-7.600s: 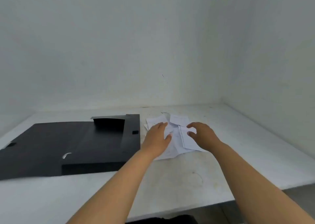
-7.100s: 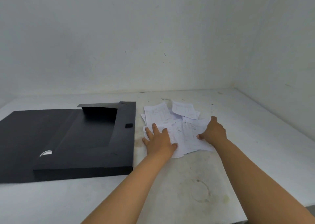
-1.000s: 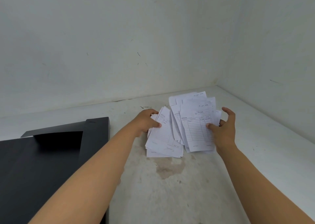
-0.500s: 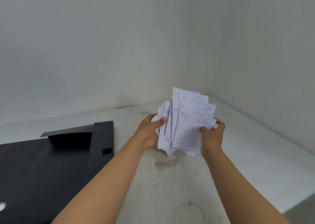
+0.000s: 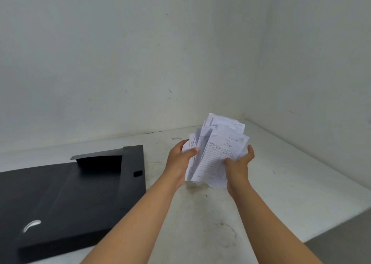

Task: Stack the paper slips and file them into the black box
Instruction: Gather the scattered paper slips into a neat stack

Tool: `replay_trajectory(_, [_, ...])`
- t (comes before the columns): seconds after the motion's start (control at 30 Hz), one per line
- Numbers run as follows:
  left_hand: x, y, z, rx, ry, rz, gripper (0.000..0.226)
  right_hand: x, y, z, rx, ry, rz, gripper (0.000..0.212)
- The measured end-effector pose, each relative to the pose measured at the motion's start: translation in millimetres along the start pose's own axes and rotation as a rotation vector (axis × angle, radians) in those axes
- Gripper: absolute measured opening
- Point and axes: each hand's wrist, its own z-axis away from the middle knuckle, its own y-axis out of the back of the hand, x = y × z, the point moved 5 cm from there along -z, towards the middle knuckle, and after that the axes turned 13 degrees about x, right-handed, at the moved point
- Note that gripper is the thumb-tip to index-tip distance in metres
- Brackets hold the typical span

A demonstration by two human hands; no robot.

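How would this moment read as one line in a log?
hands: left, right hold slips | stack: uneven | box: open, no slips seen

**Hidden, cropped and unreadable parts**

The flat black rectangular file box (image 5: 66,199) at lower left runs off the left edge, and the left forearm covers its near right corner. On the loose bundle of white printed paper slips (image 5: 215,153) at centre right, only the front sheet's ruled grid shows; its print is too small to read. The sheets behind overlap, so their number cannot be told. Both forearms are cut off at the bottom edge.
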Motion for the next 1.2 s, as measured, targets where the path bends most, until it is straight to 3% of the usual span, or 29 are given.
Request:
replay_trajectory(0.2, [5.3,22.1,11.8,0.093,-0.045,-0.084,0.044,-11.4,-10.7,23.8,-0.149,0.146,0.051,0.093])
replay_trajectory(0.37, [-3.4,30.9,28.8,0.173,0.018,0.195,0.058,-10.1,-15.5,48.1,-0.1,0.194,-0.028,0.097])
replay_trajectory(0.5, [-10.1,30.9,46.2,0.285,-0.122,0.107,0.08,-5.0,-23.5,70.2,-0.086,0.3,-0.078,0.101])
replay_trajectory(0.8, [8.7,43.3,49.1,0.305,-0.243,0.066,0.061,-14.3,-22.2,88.4,-0.113,0.501,0.039,0.1])
replay_trajectory(0.97, [24.6,36.3,49.6,0.329,-0.291,0.075,0.048,-21.9,-28.1,104.5,-0.11,0.81,0.238,0.095])
replay_trajectory(1.1, [33.4,31.8,42.7,0.289,-0.352,-0.015,0.03,-23.1,-25.1,105.4,-0.076,0.939,0.34,0.062])
replay_trajectory(1.2, [34.6,30.3,39.7,0.217,-0.396,-0.085,0.021,-20.7,-20.5,102.2,-0.002,0.906,0.367,0.044])
